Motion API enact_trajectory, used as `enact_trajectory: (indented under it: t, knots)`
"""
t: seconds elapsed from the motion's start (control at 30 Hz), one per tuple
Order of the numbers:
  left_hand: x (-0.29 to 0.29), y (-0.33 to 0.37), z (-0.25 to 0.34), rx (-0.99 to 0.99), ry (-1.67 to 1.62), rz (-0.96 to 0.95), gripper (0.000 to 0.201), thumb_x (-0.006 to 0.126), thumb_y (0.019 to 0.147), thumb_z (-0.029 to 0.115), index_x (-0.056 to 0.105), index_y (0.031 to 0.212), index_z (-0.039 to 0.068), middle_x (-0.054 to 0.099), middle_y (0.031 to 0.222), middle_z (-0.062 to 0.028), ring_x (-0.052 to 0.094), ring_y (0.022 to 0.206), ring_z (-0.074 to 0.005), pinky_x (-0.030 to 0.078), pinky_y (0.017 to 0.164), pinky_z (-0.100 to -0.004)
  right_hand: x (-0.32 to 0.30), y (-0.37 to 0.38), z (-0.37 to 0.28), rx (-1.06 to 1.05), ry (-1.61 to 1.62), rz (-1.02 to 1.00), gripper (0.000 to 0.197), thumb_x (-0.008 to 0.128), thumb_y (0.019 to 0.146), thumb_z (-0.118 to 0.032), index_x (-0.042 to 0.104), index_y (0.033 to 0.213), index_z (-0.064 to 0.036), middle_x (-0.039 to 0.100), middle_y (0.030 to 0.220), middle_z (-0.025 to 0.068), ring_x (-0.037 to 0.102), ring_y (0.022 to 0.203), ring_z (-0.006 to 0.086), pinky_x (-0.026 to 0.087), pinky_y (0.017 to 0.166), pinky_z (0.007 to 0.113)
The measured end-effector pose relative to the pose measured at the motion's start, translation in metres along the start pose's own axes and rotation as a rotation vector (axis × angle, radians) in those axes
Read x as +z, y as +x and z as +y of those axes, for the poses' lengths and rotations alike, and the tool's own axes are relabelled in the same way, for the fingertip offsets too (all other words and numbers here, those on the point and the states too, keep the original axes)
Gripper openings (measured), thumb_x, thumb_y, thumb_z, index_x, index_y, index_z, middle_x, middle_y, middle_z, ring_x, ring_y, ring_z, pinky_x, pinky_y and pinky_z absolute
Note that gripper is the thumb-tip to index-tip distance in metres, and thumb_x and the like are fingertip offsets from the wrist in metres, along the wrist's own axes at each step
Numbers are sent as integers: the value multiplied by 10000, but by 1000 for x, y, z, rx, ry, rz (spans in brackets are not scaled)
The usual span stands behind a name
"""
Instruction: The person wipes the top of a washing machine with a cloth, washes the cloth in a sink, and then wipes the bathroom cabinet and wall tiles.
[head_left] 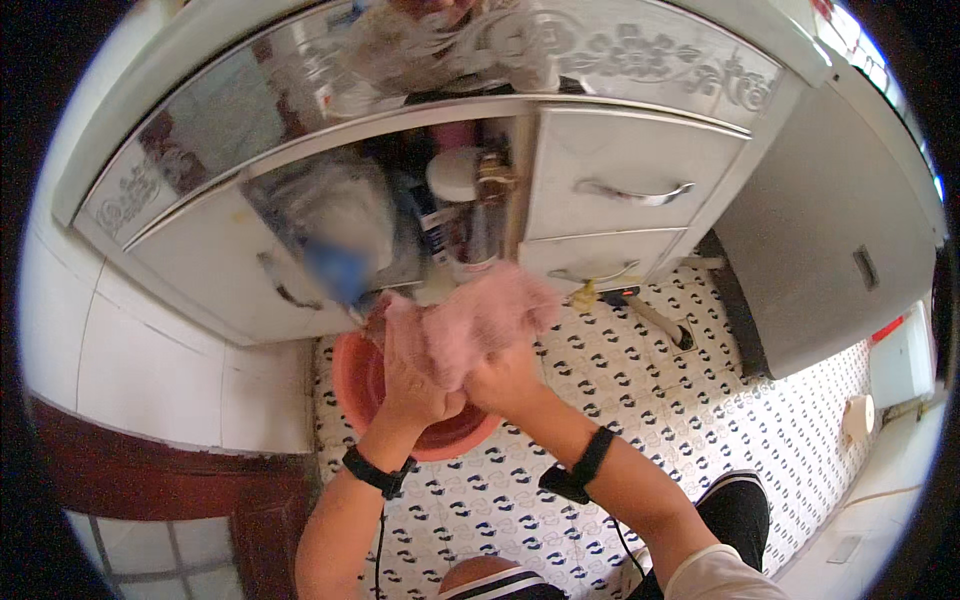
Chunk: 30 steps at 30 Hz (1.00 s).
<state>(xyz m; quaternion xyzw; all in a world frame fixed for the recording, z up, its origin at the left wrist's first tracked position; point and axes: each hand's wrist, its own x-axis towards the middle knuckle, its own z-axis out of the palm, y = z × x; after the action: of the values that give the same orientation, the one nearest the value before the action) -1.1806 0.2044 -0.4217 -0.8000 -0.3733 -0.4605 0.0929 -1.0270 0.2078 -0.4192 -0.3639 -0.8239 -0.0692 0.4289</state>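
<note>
A pink cloth [485, 315] is bunched between my two hands. My left hand [412, 388] is closed on its left part, and the fingers are partly covered by folds. My right hand [508, 378] grips the lower right side of the cloth, close beside the left. Below them, an orange-pink plastic basin [354, 375] rests on the tiled floor. My hands and the cloth cover much of the basin, so its contents cannot be made out. The cloth hangs in front of an open cabinet compartment.
Inside the compartment are a jar with a white lid [455, 175], a glass bottle [488, 215] and a clear plastic bag [340, 205]. White drawers [635, 165] are to the right, beside a grey appliance [825, 220]. A pale hose [655, 318] runs to a floor drain.
</note>
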Motion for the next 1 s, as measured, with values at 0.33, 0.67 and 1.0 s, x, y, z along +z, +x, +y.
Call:
enact_trajectory:
  t: [0.33,0.67,1.0]
  knots:
    - [99,129,54,339,141,-214,541,606,858,302,548,1320,26,469,1421,-221,411,1317,-450,303,1086,-583,-78,-12,128,287,-381,260,539,593,866,-274,514,1368,-92,466,1423,178,427,1305,418,294,1046,642]
    - [120,98,63,321,261,-308,634,625,835,295,479,1375,-2,438,1446,-226,428,1297,-419,375,1052,-555,-63,-50,131,368,-325,126,644,582,875,-291,405,1479,-151,421,1482,137,377,1351,402,249,1106,586]
    - [107,180,84,453,286,-295,527,611,909,340,546,1304,-2,452,1440,-148,455,1309,-290,338,1105,-529,-166,23,158,308,-359,317,488,572,890,-287,546,1284,0,520,1234,283,441,1210,509,245,1051,690]
